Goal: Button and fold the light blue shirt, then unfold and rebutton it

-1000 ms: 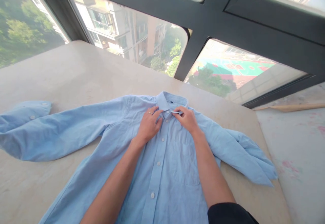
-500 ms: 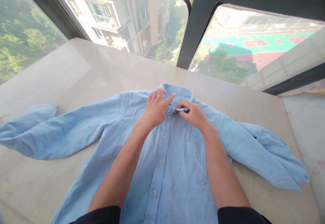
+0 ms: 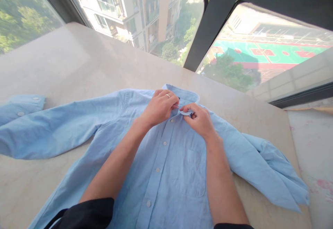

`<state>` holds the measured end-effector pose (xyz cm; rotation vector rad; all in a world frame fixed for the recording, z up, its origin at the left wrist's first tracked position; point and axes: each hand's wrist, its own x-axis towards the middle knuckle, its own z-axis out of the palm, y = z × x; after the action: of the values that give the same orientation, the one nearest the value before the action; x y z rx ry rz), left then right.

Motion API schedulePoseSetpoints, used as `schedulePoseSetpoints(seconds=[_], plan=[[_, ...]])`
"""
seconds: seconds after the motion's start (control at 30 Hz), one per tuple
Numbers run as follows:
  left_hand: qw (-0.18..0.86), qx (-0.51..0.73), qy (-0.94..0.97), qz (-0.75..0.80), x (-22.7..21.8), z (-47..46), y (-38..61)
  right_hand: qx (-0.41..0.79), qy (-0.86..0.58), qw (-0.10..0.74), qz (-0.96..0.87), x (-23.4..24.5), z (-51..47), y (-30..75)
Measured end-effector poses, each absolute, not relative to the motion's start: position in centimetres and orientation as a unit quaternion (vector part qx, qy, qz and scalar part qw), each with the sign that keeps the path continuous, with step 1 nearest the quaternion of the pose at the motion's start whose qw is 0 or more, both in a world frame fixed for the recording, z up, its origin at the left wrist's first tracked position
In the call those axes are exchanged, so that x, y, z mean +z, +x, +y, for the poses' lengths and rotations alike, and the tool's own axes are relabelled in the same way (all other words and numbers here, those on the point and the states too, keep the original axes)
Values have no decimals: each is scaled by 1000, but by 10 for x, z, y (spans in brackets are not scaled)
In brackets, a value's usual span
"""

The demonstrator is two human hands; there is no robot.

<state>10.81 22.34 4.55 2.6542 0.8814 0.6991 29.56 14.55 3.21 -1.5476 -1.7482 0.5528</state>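
A light blue button-up shirt [image 3: 169,166] lies front side up on a beige stone ledge [image 3: 78,59], buttoned down the middle, sleeves spread left and right. My left hand [image 3: 159,107], with a ring on one finger, is curled on the left side of the collar [image 3: 188,95]. My right hand [image 3: 199,120] pinches the right collar point between thumb and fingers. Both hands meet at the neck opening, just above the top button.
Large windows with dark frames [image 3: 205,31] rise right behind the ledge, looking down on buildings, trees and a sports court. The left sleeve cuff [image 3: 23,104] reaches the left edge of view. A paint-stained surface [image 3: 312,159] adjoins the ledge at the right.
My left hand's fingers, stretched over the collar before, have curled onto it. My right hand keeps its pinch on the collar point. The view has shifted slightly.
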Motion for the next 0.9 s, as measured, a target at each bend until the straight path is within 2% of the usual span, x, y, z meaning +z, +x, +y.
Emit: schedulePoseSetpoints(seconds=[0.27, 0.47, 0.63, 0.9], plan=[[120, 233, 918, 297, 13, 221, 110, 174, -559, 365, -724, 19, 152, 292], [64, 301, 880, 361, 7, 216, 106, 153, -542, 390, -729, 20, 150, 294], [73, 315, 879, 350, 3, 211, 101, 150, -600, 368, -695, 23, 148, 295], [122, 229, 882, 394, 0, 213, 100, 212, -613, 348, -676, 20, 147, 297]])
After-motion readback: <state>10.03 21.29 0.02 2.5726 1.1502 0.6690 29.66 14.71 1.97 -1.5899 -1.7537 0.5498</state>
